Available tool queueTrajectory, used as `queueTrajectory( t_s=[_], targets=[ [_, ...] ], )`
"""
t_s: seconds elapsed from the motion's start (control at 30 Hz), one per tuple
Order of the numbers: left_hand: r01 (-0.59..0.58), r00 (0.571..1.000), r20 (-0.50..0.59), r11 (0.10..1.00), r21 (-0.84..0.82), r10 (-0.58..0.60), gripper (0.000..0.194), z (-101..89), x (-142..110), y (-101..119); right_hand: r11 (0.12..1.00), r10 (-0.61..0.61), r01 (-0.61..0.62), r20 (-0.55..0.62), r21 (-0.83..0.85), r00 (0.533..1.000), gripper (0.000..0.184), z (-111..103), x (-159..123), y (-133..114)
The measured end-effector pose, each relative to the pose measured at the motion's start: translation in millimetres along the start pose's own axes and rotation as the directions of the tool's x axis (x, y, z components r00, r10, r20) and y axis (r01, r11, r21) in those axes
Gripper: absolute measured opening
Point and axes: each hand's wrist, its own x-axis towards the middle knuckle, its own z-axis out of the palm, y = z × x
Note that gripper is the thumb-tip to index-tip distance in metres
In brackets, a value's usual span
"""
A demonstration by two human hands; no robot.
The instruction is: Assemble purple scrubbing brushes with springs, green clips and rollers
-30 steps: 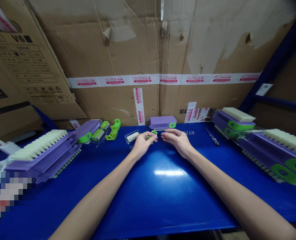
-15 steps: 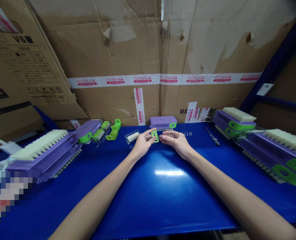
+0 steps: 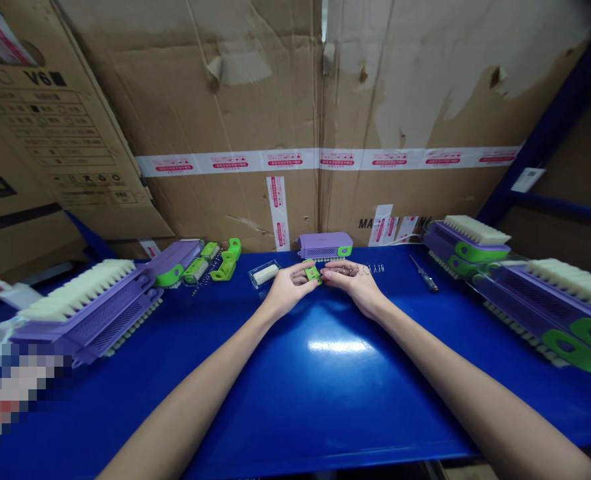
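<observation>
Between the thumb and fingers of my left hand is a small green plastic piece with a hole in it. My right hand faces it from close by, its fingers closed around a thin metal spring whose coils stick out to the right. The fingertips of both hands almost meet over the blue table. Just behind them lies a purple brush with a green end, bristles down. A clear plastic case with a white block in it sits left of my left hand.
Green brackets and more springs lie at the back left. Purple brushes are stacked at left and right. A screwdriver rests on the blue table. Cardboard stands behind.
My left hand has turned the green piece in its fingers. The spring in my right hand has shifted slightly left and down. Everything else stays in place.
</observation>
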Motion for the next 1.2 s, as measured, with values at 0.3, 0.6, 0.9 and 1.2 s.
queueTrajectory(
  t_s=[0.3, 0.6, 0.9, 1.2],
  targets=[
    [0.013, 1.000, 0.001, 0.999, -0.039, -0.013, 0.070, -1.1, -1, 0, 0.999, 0.043, -0.043, 0.130, -0.006, 0.991, 0.033, -7, 2, 6],
    [0.028, 0.996, 0.088, 0.999, -0.018, -0.027, 0.059, -5.1, 0, 0, 0.999, 0.008, -0.002, 0.116, -0.054, 0.993, 0.035, -7, 3, 5],
    [-0.200, 0.979, 0.075, 0.963, 0.180, 0.189, 0.053, 5.8, -3, -8, 0.904, -0.245, 0.268, 0.111, -0.333, 0.963, 0.027, 6, -3, 6],
    [-0.148, 0.989, 0.044, 0.975, 0.164, 0.143, 0.043, 8.4, -3, -10, 0.903, -0.259, 0.271, 0.081, -0.332, 0.962, 0.026, 6, -2, 5]
  ],
)
